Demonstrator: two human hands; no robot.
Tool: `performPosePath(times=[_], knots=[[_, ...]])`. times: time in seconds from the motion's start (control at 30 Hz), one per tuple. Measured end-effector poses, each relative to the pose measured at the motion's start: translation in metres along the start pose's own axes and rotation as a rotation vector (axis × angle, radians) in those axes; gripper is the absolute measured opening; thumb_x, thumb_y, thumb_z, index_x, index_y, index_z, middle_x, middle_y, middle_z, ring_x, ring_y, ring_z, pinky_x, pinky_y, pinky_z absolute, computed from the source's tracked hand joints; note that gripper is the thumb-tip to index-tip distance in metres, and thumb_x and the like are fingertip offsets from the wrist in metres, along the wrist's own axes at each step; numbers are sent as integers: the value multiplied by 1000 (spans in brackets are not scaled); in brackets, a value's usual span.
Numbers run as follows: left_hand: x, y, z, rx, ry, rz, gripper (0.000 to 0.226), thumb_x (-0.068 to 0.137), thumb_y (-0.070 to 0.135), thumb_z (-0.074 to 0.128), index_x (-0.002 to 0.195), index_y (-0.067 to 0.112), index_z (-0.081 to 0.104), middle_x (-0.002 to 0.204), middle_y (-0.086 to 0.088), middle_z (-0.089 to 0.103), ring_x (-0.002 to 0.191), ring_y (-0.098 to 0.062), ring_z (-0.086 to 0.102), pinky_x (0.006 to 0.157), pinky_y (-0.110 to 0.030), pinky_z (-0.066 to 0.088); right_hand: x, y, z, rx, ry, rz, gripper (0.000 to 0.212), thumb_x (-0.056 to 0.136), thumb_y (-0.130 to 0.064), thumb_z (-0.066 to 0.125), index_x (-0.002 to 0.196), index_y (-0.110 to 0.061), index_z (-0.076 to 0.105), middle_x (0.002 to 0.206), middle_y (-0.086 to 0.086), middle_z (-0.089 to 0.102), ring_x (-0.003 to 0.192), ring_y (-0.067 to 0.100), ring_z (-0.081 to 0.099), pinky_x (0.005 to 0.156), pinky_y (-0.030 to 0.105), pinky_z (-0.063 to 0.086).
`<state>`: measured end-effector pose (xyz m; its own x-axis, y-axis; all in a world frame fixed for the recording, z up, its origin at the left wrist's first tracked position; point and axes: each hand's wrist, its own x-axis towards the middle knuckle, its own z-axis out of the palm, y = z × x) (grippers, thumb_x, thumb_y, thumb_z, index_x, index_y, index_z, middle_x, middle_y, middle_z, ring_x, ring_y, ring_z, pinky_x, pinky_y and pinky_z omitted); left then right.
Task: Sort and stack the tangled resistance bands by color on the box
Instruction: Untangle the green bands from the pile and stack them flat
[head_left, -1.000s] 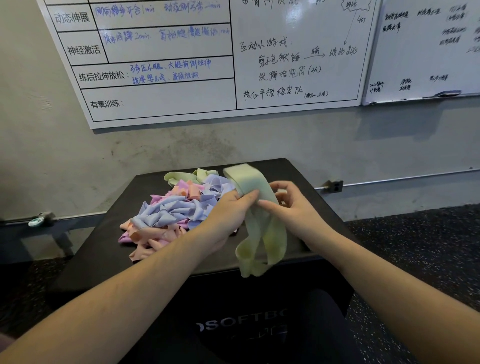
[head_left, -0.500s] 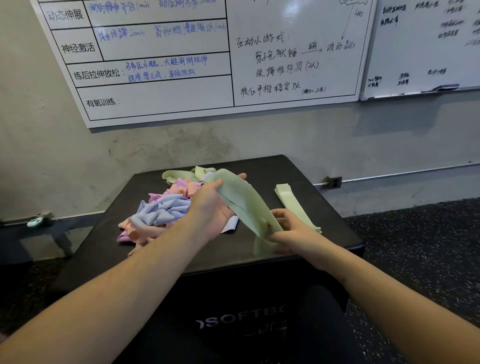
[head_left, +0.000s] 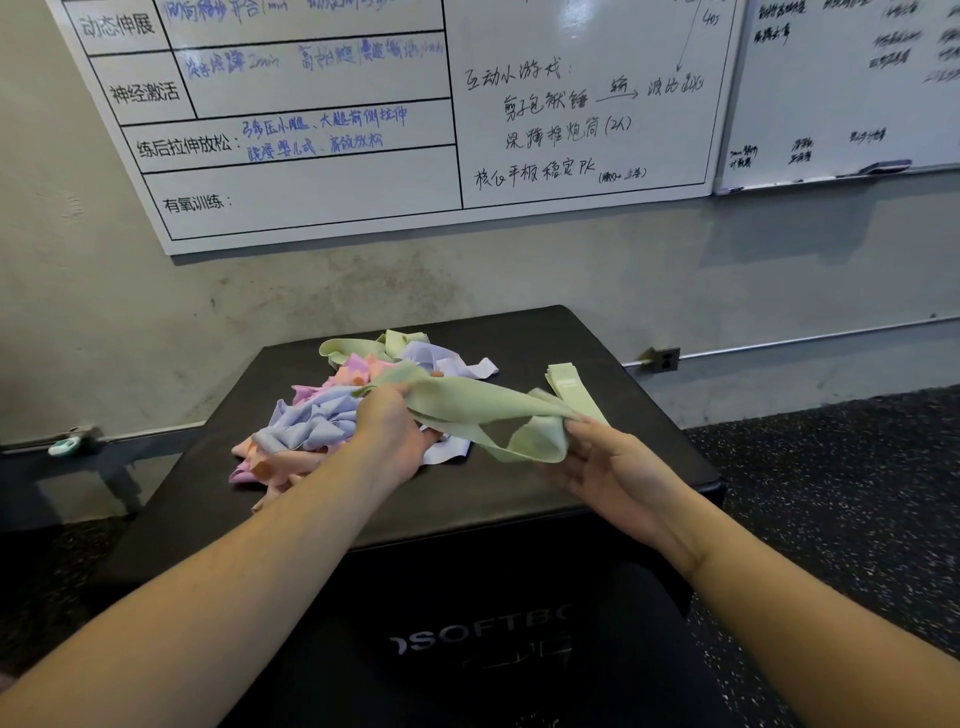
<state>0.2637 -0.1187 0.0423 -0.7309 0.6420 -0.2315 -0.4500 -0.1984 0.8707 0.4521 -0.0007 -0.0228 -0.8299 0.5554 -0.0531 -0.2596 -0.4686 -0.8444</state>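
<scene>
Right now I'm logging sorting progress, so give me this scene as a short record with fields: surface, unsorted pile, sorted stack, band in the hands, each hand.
surface: black padded box
unsorted pile: tangled lilac, pink, peach and green elastic bands, left half of box
sorted stack: flat pale green folded bands, right rear of box
band in the hands: pale green elastic band, stretched between both
left hand: grips band's left end, over pile
right hand: pinches band's right end

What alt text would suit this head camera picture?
Two hands stretch a green band over a black box: left hand by the tangled pile, right hand near a flat green band.
</scene>
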Motion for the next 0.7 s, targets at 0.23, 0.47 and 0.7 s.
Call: performPosePath(times=[0.23,0.47,0.7], knots=[[-9,5,2,-100,41,-38,23,97,2,48,92,13,67,83,-10,73,59,-20,69,44,-31,54,-2,-1,7,-89,3,58,25,97,-20,48,113,-9,63,104,12,62,87,22,58,84,42,46],[-10,9,-1,37,59,31,25,101,8,40,102,12,64,96,-11,71,64,-21,71,50,-34,58,-1,1,-11,-445,102,-70,39,85,-34,71,123,-38,61,109,0,65,95,18,64,92,40,50],[-7,4,5,17,22,-22,33,100,-1,31,95,16,59,64,-3,72,51,-16,70,48,-37,57,-10,-6,-29,-1286,-78,-193,63,84,-2,70,124,-38,39,106,-15,41,76,-15,47,70,10,41]])
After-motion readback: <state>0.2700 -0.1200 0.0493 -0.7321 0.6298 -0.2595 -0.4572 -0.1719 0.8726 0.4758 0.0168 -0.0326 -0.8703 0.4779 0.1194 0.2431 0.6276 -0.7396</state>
